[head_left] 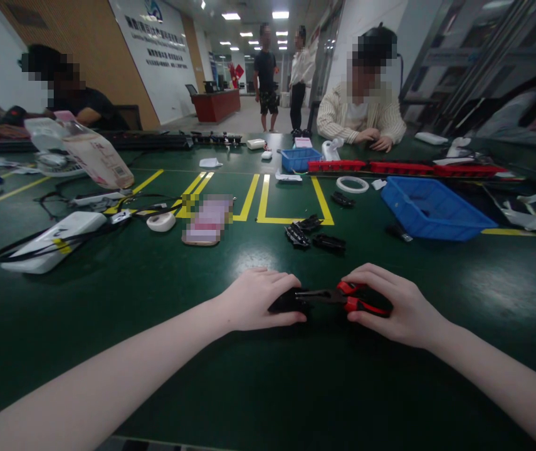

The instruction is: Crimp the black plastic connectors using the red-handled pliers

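Note:
My left hand (262,299) is closed around a small black part (289,302), pressing it near the green tabletop; the fingers cover much of it. In my right hand (397,304) is a pair of red-handled long-nose pliers (355,295), gripped by both handles. The dark jaws point left and reach the black part. Whether they grip it or only touch it, I cannot tell. Beyond my hands lie several similar black parts (297,235) in a loose group.
A blue bin (432,210) stands at right, with a smaller blue bin (291,164) farther back. At left are a phone (209,220), a tape roll (161,221), a white power bank-like box (56,241) with cables, and a tilted bottle (98,155). A person (362,113) sits opposite.

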